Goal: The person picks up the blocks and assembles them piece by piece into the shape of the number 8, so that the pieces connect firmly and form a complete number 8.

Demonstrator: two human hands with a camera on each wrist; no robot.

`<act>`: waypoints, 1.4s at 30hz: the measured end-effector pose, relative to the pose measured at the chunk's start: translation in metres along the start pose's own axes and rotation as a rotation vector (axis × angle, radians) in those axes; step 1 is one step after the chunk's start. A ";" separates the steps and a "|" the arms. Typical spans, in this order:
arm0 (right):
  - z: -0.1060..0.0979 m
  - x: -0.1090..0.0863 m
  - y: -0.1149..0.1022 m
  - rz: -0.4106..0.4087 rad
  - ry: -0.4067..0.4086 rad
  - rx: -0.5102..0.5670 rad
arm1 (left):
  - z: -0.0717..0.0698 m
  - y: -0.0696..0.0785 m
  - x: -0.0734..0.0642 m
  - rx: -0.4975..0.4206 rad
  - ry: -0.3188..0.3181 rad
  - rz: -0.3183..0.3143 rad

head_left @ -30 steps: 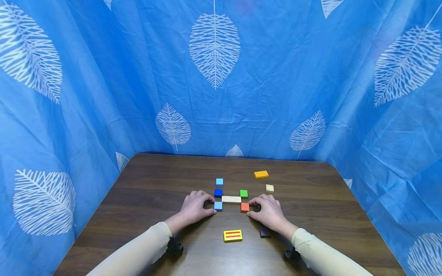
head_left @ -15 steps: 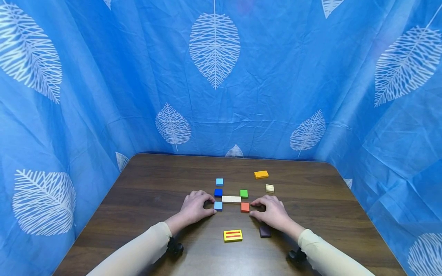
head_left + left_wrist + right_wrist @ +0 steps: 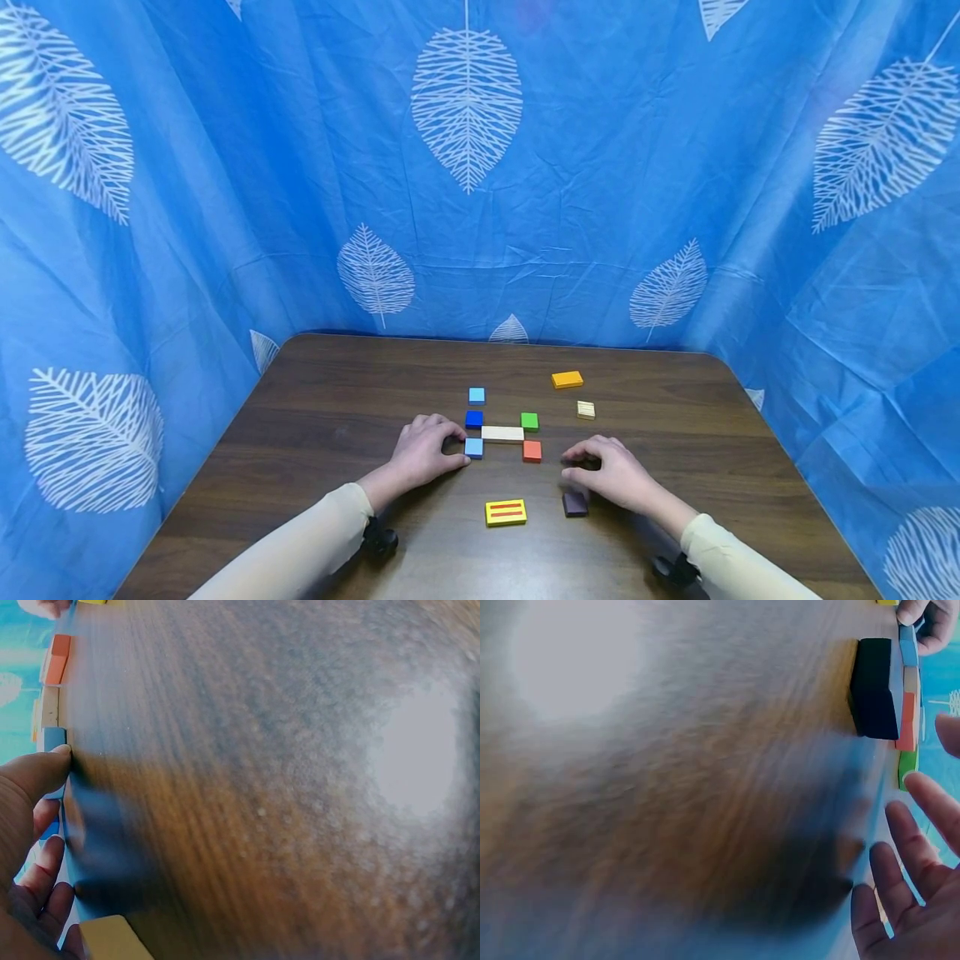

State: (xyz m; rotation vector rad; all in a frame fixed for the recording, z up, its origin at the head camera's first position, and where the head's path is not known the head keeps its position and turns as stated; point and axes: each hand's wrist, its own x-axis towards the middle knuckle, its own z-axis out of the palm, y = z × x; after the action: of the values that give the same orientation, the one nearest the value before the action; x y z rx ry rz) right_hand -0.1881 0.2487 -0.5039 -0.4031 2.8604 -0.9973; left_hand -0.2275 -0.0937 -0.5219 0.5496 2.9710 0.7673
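My left hand pinches a light blue square block between thumb and index finger. That block touches the near left end of a pale wooden bar. A dark blue block sits just behind it, and a green block stands at the bar's far right end. The orange-red block lies at the near right end. Apart from it, to the right, my right hand holds nothing, its fingers relaxed and spread in the right wrist view. A dark block lies below that hand.
Farther back on the brown table are another light blue block, a yellow-orange block and a small pale wooden block. A yellow block with red stripes lies nearer. A blue curtain surrounds the table's back and sides.
My right hand has let go of the orange-red block and moved right and slightly nearer, uncovering the dark block. The left hand stays on the light blue block.
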 end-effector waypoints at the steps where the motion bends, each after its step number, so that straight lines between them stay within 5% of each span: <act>1: -0.001 -0.002 0.001 -0.004 -0.014 0.004 | 0.000 0.000 0.000 0.002 0.001 0.001; 12: -0.004 -0.020 0.011 -0.081 -0.113 -0.001 | 0.001 -0.003 0.001 0.018 0.003 0.007; 22: -0.004 -0.031 0.015 -0.187 -0.067 -0.064 | 0.001 -0.002 0.000 0.003 0.003 0.006; 42: 0.000 -0.038 0.023 -0.156 -0.032 -0.069 | -0.001 0.001 0.000 0.001 -0.007 0.001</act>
State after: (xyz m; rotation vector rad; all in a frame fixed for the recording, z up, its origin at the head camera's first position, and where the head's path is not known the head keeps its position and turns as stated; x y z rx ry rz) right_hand -0.1564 0.2771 -0.5183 -0.6511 2.8773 -0.9074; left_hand -0.2274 -0.0933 -0.5208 0.5519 2.9657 0.7622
